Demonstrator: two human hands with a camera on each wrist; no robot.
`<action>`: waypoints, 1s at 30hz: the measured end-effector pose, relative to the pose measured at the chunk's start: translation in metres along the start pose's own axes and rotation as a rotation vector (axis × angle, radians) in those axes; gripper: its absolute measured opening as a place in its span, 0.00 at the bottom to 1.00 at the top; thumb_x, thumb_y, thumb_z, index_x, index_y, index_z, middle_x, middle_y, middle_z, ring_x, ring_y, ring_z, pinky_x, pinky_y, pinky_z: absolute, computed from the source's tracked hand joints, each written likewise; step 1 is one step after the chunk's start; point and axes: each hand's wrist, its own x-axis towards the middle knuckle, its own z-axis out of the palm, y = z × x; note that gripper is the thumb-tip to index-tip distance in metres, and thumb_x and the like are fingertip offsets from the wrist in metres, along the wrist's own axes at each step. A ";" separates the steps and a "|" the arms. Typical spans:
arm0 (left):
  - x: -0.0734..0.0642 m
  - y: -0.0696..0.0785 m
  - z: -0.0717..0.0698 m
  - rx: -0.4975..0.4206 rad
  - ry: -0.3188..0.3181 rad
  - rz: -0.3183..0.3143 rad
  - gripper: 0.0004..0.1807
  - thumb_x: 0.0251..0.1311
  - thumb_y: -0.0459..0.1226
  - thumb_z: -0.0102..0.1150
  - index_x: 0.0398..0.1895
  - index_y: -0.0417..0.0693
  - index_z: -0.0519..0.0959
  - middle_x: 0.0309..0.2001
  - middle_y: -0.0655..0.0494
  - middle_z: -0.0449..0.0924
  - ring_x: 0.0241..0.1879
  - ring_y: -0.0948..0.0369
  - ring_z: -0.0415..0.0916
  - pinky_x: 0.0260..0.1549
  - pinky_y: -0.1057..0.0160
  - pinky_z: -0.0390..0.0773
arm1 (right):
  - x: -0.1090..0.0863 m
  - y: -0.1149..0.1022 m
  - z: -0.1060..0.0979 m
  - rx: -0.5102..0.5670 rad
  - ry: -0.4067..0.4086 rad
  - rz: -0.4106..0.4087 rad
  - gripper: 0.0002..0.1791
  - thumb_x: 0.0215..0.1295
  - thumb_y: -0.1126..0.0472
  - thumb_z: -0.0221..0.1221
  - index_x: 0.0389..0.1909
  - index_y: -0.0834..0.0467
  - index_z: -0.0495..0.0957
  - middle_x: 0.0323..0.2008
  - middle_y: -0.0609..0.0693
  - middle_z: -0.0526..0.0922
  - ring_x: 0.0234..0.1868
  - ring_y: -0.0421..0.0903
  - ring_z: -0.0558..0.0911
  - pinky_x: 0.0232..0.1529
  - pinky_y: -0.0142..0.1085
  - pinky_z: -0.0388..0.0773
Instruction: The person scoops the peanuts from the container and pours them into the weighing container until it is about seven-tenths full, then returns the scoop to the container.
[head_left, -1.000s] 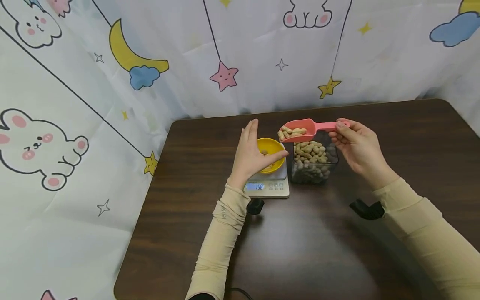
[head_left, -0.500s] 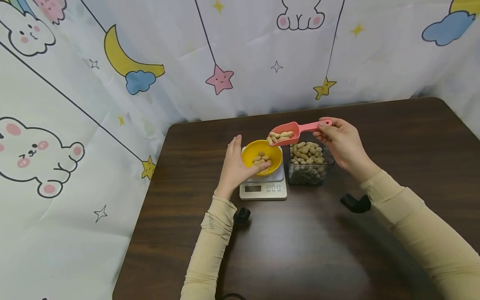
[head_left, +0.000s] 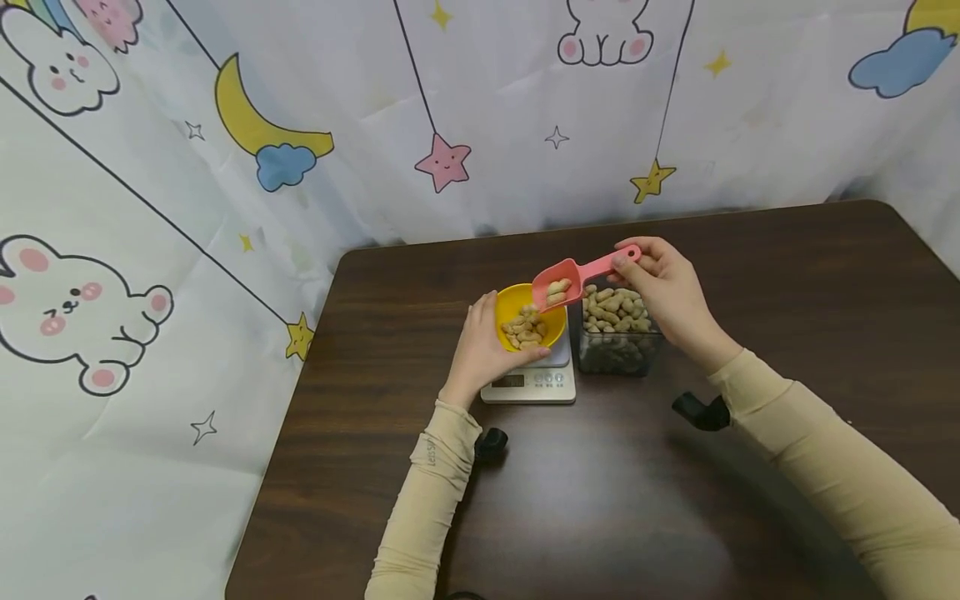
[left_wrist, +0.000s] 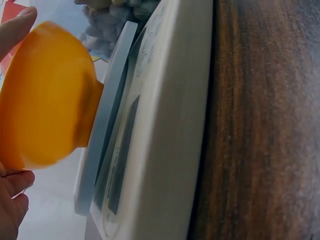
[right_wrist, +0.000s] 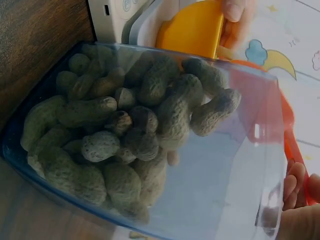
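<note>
In the head view my left hand [head_left: 480, 357] holds a yellow bowl [head_left: 512, 294], fingers along its left side and thumb at the near rim. Several peanuts [head_left: 522, 329] lie inside it. The left wrist view shows the bowl [left_wrist: 47, 95] on the grey platform of a kitchen scale [left_wrist: 160, 140], between thumb and fingers. My right hand [head_left: 663, 287] pinches the handle of a pink scoop [head_left: 598, 267]. The scoop's mouth tilts down over the bowl's right rim, with a few peanuts left in it. The right wrist view catches the fingers on that handle behind a clear box.
Right beside the scale stands the clear box [head_left: 618, 357], part filled with peanuts [right_wrist: 170, 120]. The scale's display [head_left: 508, 382] looks dark in the head view. A printed curtain [head_left: 495, 100] hangs behind the dark wooden table [head_left: 600, 500].
My right hand has brought the scoop leftward and tipped it; peanuts have gone from it into the bowl, which looks fuller. My left hand has closed in from beside the bowl onto it.
</note>
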 end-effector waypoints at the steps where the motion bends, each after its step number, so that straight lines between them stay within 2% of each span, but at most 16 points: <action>1: 0.000 0.000 0.001 0.004 -0.003 0.000 0.63 0.35 0.66 0.66 0.71 0.43 0.50 0.70 0.47 0.54 0.68 0.48 0.55 0.65 0.46 0.64 | -0.001 0.000 0.001 -0.029 0.001 -0.019 0.23 0.65 0.55 0.55 0.56 0.63 0.67 0.36 0.36 0.81 0.35 0.33 0.81 0.41 0.21 0.79; 8: -0.001 -0.001 0.003 0.030 0.003 0.026 0.63 0.35 0.67 0.65 0.71 0.43 0.52 0.68 0.46 0.58 0.64 0.51 0.60 0.63 0.48 0.67 | -0.010 -0.003 0.004 -0.113 -0.018 -0.123 0.17 0.65 0.58 0.55 0.54 0.58 0.70 0.39 0.35 0.80 0.37 0.33 0.82 0.42 0.19 0.78; 12: -0.002 -0.001 0.004 0.043 -0.001 0.028 0.63 0.35 0.68 0.65 0.70 0.42 0.52 0.67 0.45 0.59 0.62 0.51 0.61 0.62 0.49 0.68 | -0.012 -0.002 0.004 -0.120 -0.009 -0.133 0.18 0.66 0.59 0.55 0.54 0.59 0.70 0.38 0.35 0.80 0.37 0.32 0.82 0.42 0.19 0.78; 18: -0.002 0.002 0.000 0.049 0.004 0.013 0.61 0.37 0.66 0.66 0.71 0.44 0.51 0.70 0.46 0.55 0.68 0.48 0.56 0.66 0.46 0.63 | -0.011 -0.003 0.003 -0.073 0.032 -0.132 0.21 0.65 0.57 0.55 0.55 0.64 0.69 0.36 0.35 0.81 0.36 0.33 0.82 0.42 0.20 0.79; 23: 0.001 0.007 -0.007 0.031 0.043 0.036 0.60 0.38 0.65 0.66 0.71 0.45 0.51 0.71 0.47 0.53 0.69 0.46 0.53 0.66 0.45 0.61 | -0.009 -0.008 0.000 0.034 0.072 -0.141 0.20 0.64 0.57 0.57 0.53 0.63 0.70 0.34 0.38 0.82 0.34 0.35 0.81 0.41 0.20 0.79; 30: 0.006 0.023 -0.017 -0.006 0.061 0.075 0.60 0.39 0.64 0.66 0.72 0.49 0.49 0.73 0.48 0.50 0.72 0.45 0.47 0.69 0.45 0.56 | -0.007 -0.021 -0.013 0.303 0.109 -0.225 0.16 0.62 0.64 0.58 0.48 0.65 0.71 0.32 0.45 0.82 0.31 0.37 0.81 0.38 0.22 0.79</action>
